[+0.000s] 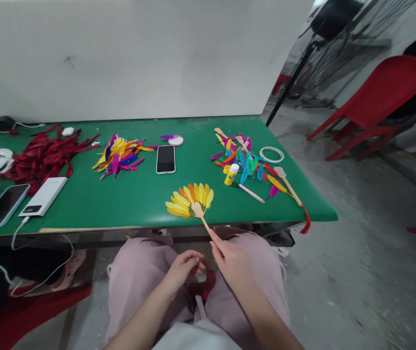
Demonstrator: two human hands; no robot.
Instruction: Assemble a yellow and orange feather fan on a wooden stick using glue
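Observation:
My right hand [231,257] grips the wooden handle of a small feather fan [190,198]. Yellow and orange feathers spread from the fan's round wooden head, which rests over the green table's front edge. Over my lap, my left hand [188,266] is loosely curled with its fingers a little apart, and nothing shows in it. Just beyond the fan stands a yellow glue bottle [231,174] with a white cap. A pile of colourful feathers [249,163] lies behind it. To its right is another wooden handle [290,187], with a red tassel hanging over the edge.
On the green table [193,131] lie a phone [166,159], a mixed feather pile [120,155], dark red feathers [43,158] and a tape roll [271,154]. At left are a power bank [43,197] and a second phone [3,206] with cables. A red chair [383,97] stands right.

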